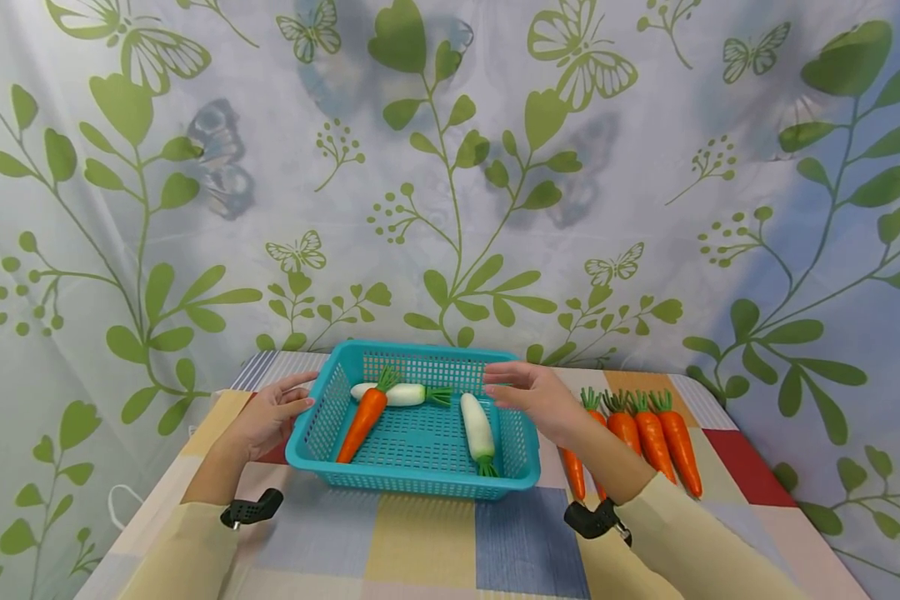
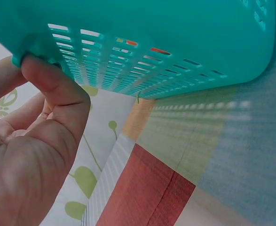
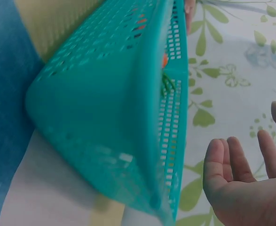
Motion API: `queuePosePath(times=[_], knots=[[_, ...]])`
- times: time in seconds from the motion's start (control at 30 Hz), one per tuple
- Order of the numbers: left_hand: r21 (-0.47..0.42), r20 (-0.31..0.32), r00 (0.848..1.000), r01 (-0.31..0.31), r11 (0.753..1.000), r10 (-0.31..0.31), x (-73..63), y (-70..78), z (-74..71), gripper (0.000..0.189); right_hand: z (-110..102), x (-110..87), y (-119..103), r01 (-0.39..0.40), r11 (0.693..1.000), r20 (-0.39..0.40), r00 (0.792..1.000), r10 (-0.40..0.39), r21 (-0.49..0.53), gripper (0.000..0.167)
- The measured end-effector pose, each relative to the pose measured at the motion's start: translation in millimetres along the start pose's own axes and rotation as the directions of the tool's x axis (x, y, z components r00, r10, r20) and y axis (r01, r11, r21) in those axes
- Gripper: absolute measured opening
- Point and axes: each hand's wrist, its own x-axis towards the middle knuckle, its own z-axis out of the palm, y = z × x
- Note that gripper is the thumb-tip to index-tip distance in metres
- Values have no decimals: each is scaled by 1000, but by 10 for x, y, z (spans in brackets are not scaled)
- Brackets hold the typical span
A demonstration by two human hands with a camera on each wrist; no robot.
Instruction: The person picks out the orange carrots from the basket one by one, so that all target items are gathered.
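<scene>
A turquoise plastic basket [image 1: 420,483] with perforated sides stands on the table. Inside it, an orange carrot [image 1: 362,425] lies across the end of a white radish [image 1: 405,395], and a second white radish [image 1: 478,429] lies toward the right wall. My left hand [image 1: 266,419] is at the basket's left side; in the left wrist view its thumb and forefinger pinch the rim. Over the right rim in the head view is my right hand [image 1: 543,404], its fingers extended and holding nothing. The right wrist view shows this hand [image 3: 248,188] apart from the basket wall [image 3: 90,113].
Several carrots [image 1: 654,442] with green tops lie side by side on the table right of the basket, partly hidden by my right forearm. A patchwork-patterned cloth [image 1: 420,542] covers the table. Behind it hangs a curtain [image 1: 450,208] printed with leaves and butterflies.
</scene>
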Motion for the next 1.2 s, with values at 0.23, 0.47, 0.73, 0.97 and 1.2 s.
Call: queuePosePath(times=[0.23,0.47,0.73,0.97,1.2], knots=[[-2,-2,1000,-1,1000,1,6,1,5,71,158,156,-72,-34,999,26,999,33,23,51],[2,-5,1000,6,1000,-6,6,8,12,72,346,300,-180,-47,997,52,998,44,64,47],[-11,-9,1000,2,1000,-2,1,7,9,71,518,464,-295,-77,997,79,994,75,18,43],[-12,-3,1000,-11,1000,11,19,-2,33,69,584,623,-257,-68,996,130,989,75,-55,43],[-13,-8,1000,-9,1000,9,1,-3,18,70,686,763,-216,-61,990,158,984,81,-126,43]])
